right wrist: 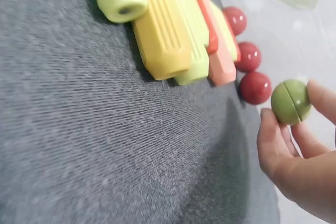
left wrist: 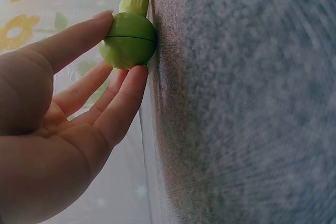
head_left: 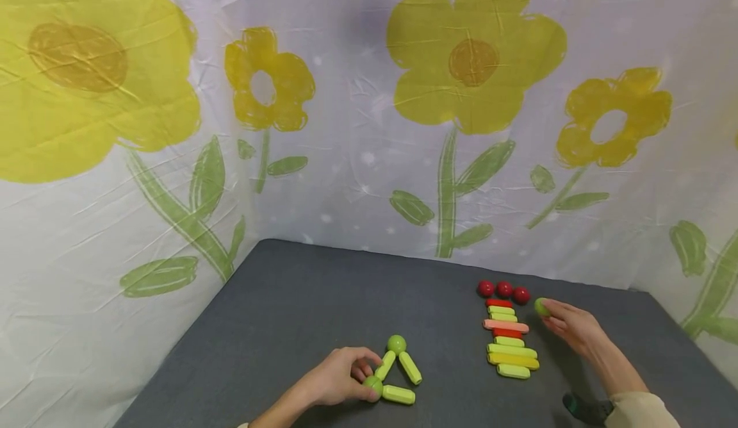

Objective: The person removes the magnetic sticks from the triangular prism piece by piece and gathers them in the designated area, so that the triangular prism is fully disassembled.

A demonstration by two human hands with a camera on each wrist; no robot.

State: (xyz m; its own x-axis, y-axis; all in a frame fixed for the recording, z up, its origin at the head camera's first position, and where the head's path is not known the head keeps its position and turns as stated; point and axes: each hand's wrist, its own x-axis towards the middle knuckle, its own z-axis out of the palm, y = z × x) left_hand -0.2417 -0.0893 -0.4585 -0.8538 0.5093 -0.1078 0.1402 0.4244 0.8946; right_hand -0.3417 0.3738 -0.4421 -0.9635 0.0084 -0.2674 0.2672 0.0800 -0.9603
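My left hand (head_left: 337, 377) pinches a green ball (left wrist: 129, 48) between thumb and fingers, low on the table. That ball sits at the left corner of a triangle-like figure. Light green rods run from it, one to the right (head_left: 399, 395) and one up (head_left: 385, 365) to a second green ball (head_left: 396, 344). From this top ball a third rod (head_left: 410, 368) slants down right, its lower end apart from the bottom rod. My right hand (head_left: 576, 330) holds another green ball (right wrist: 290, 102) in its fingertips, raised above the table beside the red balls (right wrist: 255, 87).
Right of the figure lies a column of several rods, among them a yellow one (head_left: 513, 361), a pink one (head_left: 505, 326) and a red one (head_left: 507, 334). A dark object (head_left: 582, 409) lies by the right sleeve. A flowered cloth (head_left: 346, 178) hangs behind the grey table (head_left: 288, 300).
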